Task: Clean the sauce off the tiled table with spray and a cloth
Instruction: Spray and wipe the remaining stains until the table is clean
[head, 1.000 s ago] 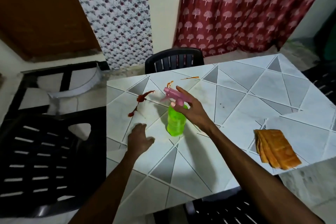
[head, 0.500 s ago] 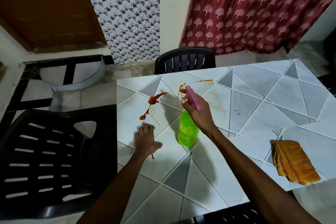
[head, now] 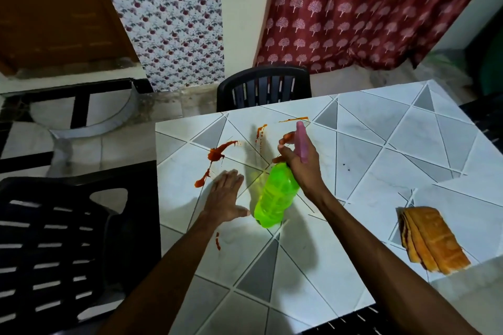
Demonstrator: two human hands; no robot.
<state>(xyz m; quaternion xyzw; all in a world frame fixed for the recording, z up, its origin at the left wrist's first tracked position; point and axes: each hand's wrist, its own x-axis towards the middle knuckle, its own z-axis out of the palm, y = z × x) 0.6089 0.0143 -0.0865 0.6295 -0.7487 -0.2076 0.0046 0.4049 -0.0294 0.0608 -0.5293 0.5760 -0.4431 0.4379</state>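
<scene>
- Two bare hands are recorded over the tiled desk, which fills the centre and right of the frame.
- The right hand is found at frame centre. Its fingers are curled round the neck of the spray bottle, with two fingertips placed at the front of the pink spray head.
- The spray bottle is green and translucent. It is held tilted, with its base toward the lower centre and the head toward the upper centre. Whether the base touches the desk cannot be told.
- The left hand is laid palm down on the desk just left of the bottle. Its fingers are straight and close together, and nothing is held. The thumb is stretched toward the bottle's base.
- Sauce is noted as a red-orange splash above the left hand, with a smaller blot trailing just beside the fingertips. Two thin streaks are seen nearer the far edge, left of and behind the spray head. One short drip is marked beside the left forearm.
- The cloth is orange and folded. It lies at the right edge of the desk, well apart from both hands.
- One black chair is set against the far edge of the desk, and a second black chair is seen at lower left.
- A red curtain hangs at upper right.
</scene>
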